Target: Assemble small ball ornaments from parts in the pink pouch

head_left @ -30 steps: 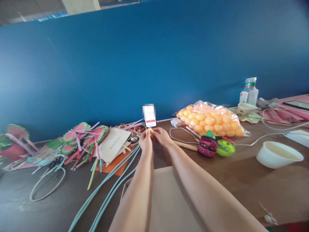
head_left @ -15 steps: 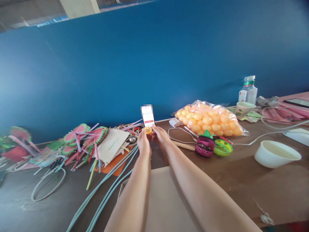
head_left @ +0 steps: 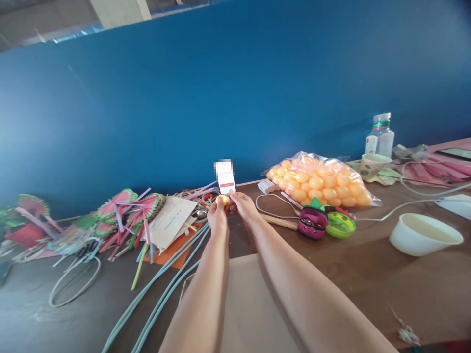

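Note:
A small round yellow piece (head_left: 222, 199) is pinched between the thumb and fingers of my left hand (head_left: 217, 214). Close beside it, my right hand (head_left: 244, 206) has its fingers bent; whether it grips the piece too or something else is too small to tell. Just beyond both hands a phone (head_left: 226, 182) with a lit white screen and a red bar leans upright near the blue wall. Under my forearms lies a flat beige box (head_left: 257, 299).
Papers (head_left: 169, 220), pink-and-green paper fans (head_left: 147, 207) and pale blue cords (head_left: 158, 284) lie left. On the right are a bag of orange balls (head_left: 320, 181), a purple case (head_left: 312, 223), a white bowl (head_left: 423, 235), a paper cup (head_left: 371, 166) and bottles (head_left: 384, 139).
My left hand and the yellow piece have shifted slightly left. The piece's face now shows less clearly, with the thumb in front of it.

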`<action>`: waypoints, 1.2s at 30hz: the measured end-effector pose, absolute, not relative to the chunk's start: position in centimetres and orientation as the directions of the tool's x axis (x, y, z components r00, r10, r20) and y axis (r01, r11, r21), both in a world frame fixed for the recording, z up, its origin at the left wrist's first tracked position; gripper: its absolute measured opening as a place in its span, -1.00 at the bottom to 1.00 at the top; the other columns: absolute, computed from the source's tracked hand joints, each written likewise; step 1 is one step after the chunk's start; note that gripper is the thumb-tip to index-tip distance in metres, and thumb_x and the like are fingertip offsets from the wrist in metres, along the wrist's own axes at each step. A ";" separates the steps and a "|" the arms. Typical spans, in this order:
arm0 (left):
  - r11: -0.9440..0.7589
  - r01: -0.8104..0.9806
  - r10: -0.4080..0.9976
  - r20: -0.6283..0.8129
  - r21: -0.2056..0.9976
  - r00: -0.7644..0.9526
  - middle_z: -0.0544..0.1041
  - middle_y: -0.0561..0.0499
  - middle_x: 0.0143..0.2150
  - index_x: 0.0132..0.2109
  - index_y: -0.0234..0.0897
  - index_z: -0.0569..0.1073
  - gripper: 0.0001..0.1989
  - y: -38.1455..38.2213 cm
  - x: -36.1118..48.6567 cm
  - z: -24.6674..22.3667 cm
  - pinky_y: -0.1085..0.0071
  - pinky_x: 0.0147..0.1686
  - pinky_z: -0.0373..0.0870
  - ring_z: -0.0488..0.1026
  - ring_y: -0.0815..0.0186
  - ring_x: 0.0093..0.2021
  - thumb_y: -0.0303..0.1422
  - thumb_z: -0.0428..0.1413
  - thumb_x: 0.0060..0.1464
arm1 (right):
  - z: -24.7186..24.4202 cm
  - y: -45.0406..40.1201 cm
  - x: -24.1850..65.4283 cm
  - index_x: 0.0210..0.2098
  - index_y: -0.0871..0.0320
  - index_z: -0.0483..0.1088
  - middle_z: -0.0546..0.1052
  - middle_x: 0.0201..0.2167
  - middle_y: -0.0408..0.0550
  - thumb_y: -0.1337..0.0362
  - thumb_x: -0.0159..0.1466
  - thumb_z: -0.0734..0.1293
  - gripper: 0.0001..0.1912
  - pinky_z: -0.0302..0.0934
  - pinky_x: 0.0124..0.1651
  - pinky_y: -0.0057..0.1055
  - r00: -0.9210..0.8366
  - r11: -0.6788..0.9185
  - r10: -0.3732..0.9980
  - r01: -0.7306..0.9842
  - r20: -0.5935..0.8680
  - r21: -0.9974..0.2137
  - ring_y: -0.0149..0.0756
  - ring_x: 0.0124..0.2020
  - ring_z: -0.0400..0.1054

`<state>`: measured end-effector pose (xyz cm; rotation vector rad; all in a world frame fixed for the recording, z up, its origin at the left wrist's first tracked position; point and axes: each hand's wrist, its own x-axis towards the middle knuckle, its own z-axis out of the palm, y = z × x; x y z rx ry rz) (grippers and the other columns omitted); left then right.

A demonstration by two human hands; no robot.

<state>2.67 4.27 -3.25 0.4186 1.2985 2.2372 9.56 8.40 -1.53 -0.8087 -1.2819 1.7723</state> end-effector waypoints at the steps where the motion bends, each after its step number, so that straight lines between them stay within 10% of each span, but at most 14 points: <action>1: -0.404 -0.299 0.540 -0.038 0.864 -0.841 0.49 -0.03 -0.45 -0.29 -0.42 0.50 -0.73 4.3 2.6 -3.2 0.36 -0.33 0.44 0.45 0.36 -0.47 -0.24 0.19 0.02 | -1.6 8.5 9.7 -0.30 0.17 0.40 0.49 -0.46 -0.11 0.02 0.24 0.27 -0.69 0.26 -0.41 -0.45 -0.425 -0.092 0.905 -0.139 -0.024 -0.986 -0.39 -0.50 0.33; 5: -0.391 -0.340 0.430 -0.157 0.855 -0.889 0.47 -0.03 -0.44 -0.28 -0.42 0.48 -0.79 4.1 2.1 -3.1 0.38 -0.30 0.46 0.45 0.38 -0.44 -0.30 0.19 0.04 | -1.8 8.7 10.4 -0.18 0.10 0.44 0.53 -0.17 -0.03 0.20 0.27 0.24 -0.79 0.25 -0.09 -0.31 -0.204 0.223 0.967 0.394 0.151 -0.892 -0.21 -0.12 0.39; 10: -0.437 -0.412 0.437 -0.212 0.799 -0.874 0.47 -0.02 -0.38 -0.20 -0.38 0.43 -0.82 3.8 1.9 -3.3 0.47 -0.33 0.46 0.46 0.43 -0.44 -0.39 0.19 0.05 | -2.3 8.3 10.6 0.01 0.05 0.40 0.45 0.02 0.06 0.25 0.20 0.32 -0.63 0.14 0.05 -0.12 -0.350 0.316 0.935 0.760 0.051 -0.568 -0.03 0.08 0.28; 18: -0.475 -0.484 0.422 -0.293 0.735 -0.858 0.46 -0.02 -0.35 -0.22 -0.38 0.40 -0.92 3.9 1.8 -2.7 0.54 -0.37 0.45 0.46 0.46 -0.44 -0.43 0.09 0.13 | -2.8 7.9 10.3 -0.05 0.09 0.43 0.42 -0.03 0.14 0.32 0.25 0.25 -0.71 0.15 -0.04 -0.17 -0.395 0.375 0.918 0.822 0.045 -0.429 -0.02 0.02 0.30; 36: -0.535 -0.548 0.415 -0.365 0.643 -0.833 0.44 -0.07 -0.29 -0.29 -0.39 0.38 -0.96 3.9 1.5 -2.8 0.49 -0.24 0.52 0.47 0.42 -0.35 -0.50 0.10 0.08 | -0.7 4.7 9.8 0.09 0.01 0.34 0.34 -0.03 0.04 0.27 0.32 0.17 -0.64 0.04 -0.02 -0.26 -0.369 0.625 0.745 0.676 0.555 -0.389 -0.12 -0.07 0.17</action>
